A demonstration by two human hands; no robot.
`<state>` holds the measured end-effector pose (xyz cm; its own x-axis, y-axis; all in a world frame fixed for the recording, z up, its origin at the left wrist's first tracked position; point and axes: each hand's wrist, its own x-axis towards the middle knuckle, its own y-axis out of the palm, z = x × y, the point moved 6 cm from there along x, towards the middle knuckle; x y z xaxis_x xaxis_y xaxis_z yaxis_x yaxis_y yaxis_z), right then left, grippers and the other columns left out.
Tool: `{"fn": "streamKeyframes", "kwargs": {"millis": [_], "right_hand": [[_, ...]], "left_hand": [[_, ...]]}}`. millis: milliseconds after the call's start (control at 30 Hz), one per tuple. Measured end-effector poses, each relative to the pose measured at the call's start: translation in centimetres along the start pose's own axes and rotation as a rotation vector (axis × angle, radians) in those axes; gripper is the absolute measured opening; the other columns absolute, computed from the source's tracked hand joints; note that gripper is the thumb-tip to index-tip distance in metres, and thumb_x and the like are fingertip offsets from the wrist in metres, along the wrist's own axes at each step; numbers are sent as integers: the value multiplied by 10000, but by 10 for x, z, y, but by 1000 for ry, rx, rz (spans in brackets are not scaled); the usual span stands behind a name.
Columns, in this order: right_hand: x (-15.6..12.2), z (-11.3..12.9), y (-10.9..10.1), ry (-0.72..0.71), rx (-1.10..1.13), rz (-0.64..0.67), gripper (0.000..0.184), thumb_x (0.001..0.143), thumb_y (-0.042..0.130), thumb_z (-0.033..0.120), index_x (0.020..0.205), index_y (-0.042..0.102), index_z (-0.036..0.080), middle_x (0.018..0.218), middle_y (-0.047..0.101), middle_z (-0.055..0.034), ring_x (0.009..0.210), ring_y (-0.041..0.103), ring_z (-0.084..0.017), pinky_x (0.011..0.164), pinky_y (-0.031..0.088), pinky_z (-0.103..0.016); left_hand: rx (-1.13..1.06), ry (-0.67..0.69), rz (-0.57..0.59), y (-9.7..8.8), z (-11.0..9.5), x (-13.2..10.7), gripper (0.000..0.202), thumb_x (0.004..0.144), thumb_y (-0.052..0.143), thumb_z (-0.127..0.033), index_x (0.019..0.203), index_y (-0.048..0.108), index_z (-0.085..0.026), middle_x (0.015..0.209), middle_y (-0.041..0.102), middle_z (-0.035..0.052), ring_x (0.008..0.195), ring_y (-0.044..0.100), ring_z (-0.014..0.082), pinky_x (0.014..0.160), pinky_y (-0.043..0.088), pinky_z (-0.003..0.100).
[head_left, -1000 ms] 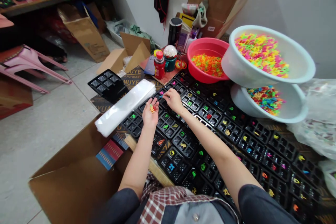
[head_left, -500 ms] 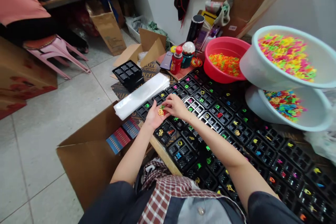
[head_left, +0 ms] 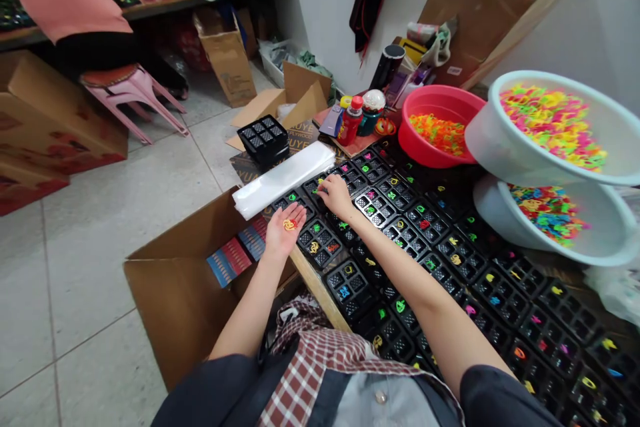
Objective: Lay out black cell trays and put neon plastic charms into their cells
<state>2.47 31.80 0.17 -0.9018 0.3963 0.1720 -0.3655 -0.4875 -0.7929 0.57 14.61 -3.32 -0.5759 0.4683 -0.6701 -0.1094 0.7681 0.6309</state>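
My left hand (head_left: 285, 230) is turned palm up with its fingers stretched out, near the front edge of the table. On the palm it holds a few small yellow and red rubbery pieces (head_left: 289, 224). My right hand (head_left: 334, 195) reaches over a black compartment tray (head_left: 306, 183) just beyond, thumb and fingers pinched together. A small green piece (head_left: 315, 191) shows at those fingertips; whether it touches the tray I cannot tell. Nearest to my left hand is another black tray (head_left: 320, 240) with green, yellow and red-orange pieces in its compartments.
Rows of black trays (head_left: 420, 217) cover the table. Two pale basins (head_left: 483, 147) and a red basin (head_left: 420, 147) hold coloured pieces. Clear plastic sleeves (head_left: 283, 180) lie at the left edge, beside stacked trays (head_left: 263, 137). Below is an open carton (head_left: 165, 293). A person (head_left: 75, 0) sits at another table.
My right hand has left my left palm and moved away to a tray, with a green piece at its fingertips. My left hand has shifted slightly left and its fingers have straightened.
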Motion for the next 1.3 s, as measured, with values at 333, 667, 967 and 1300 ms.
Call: {"fn": "streamKeyframes", "kwargs": {"millis": [333, 667, 967, 1300], "right_hand": [[-47, 75, 8, -366, 126, 286, 121, 771, 755, 220, 881, 730, 176, 925, 639, -66, 864, 545, -188, 773, 407, -328], [-52, 43, 7, -8, 504, 132, 153, 886, 562, 183, 864, 714, 179, 821, 726, -25, 737, 654, -141, 719, 479, -252], [-49, 45, 14, -75, 396, 20, 123, 875, 601, 243, 798, 674, 180, 810, 683, -47, 813, 611, -166, 786, 482, -300], [-138, -3, -61, 55, 378, -80, 301, 903, 555, 428, 769, 692, 196, 751, 688, -51, 700, 629, -172, 671, 501, -307]], "left_hand": [[7, -97, 157, 21, 11, -9, 387, 971, 350, -295, 1154, 626, -95, 771, 689, 83, 606, 642, 143, 490, 486, 217], [33, -159, 91, 5, 27, -6, 251, 919, 426, -170, 970, 661, -98, 728, 703, 80, 673, 683, 171, 766, 579, 342], [156, 140, 50, -17, -8, -5, 284, 798, 579, -75, 1067, 659, -110, 893, 740, 123, 844, 716, 185, 856, 541, 312], [1150, 645, -86, 1, -50, 10, 77, 748, 663, -153, 746, 721, -203, 499, 547, -24, 544, 554, 138, 617, 401, 226]]}}
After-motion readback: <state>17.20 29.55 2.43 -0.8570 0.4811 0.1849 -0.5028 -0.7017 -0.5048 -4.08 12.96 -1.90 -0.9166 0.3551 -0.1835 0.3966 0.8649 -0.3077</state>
